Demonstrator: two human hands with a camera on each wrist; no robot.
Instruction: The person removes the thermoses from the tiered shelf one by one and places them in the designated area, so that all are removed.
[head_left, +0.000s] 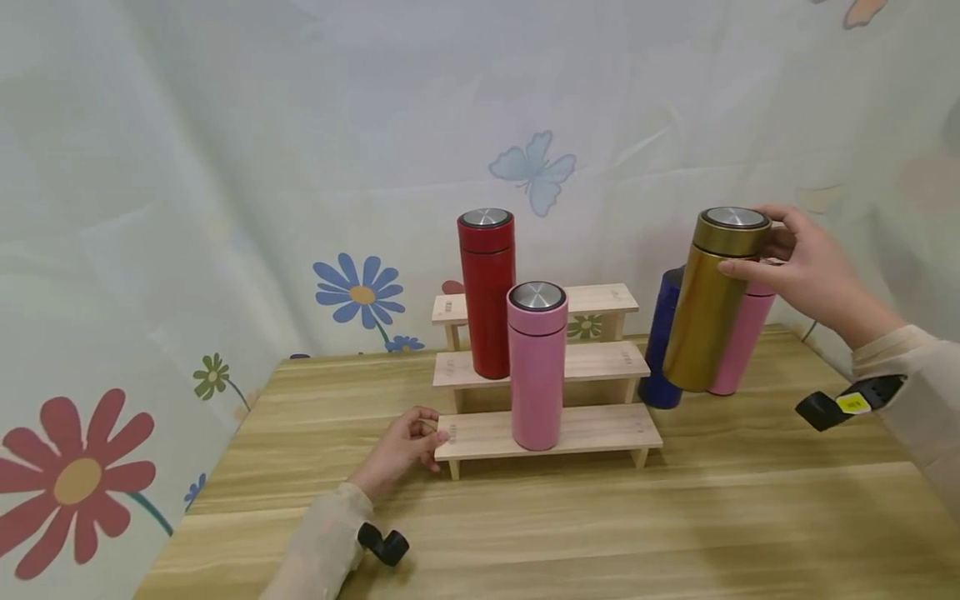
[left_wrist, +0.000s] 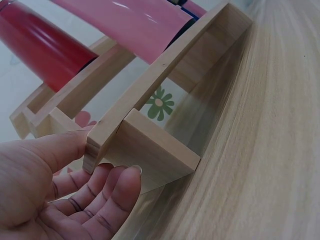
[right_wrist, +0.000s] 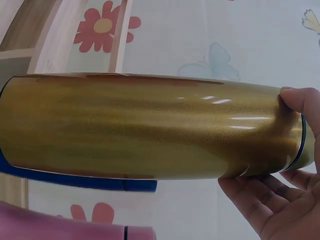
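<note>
My right hand (head_left: 806,262) grips a gold thermos bottle (head_left: 705,317) near its top, thumb on one side and fingers on the other. The bottle hangs slightly tilted in front of a blue bottle (head_left: 660,367) and a pink bottle (head_left: 750,333) at the right. My left hand (head_left: 405,450) pinches the left end of the lowest step of a three-tier wooden stand (head_left: 600,429), thumb on top and fingers below, as the left wrist view shows. On that step stands another pink bottle (head_left: 538,375). A red bottle (head_left: 489,292) stands on the middle step.
The stand rests on a wood-grain table (head_left: 337,392). Behind it hangs a pale cloth (head_left: 360,150) printed with flowers and butterflies. The top step (head_left: 600,298) lies behind and to the left of the gold bottle.
</note>
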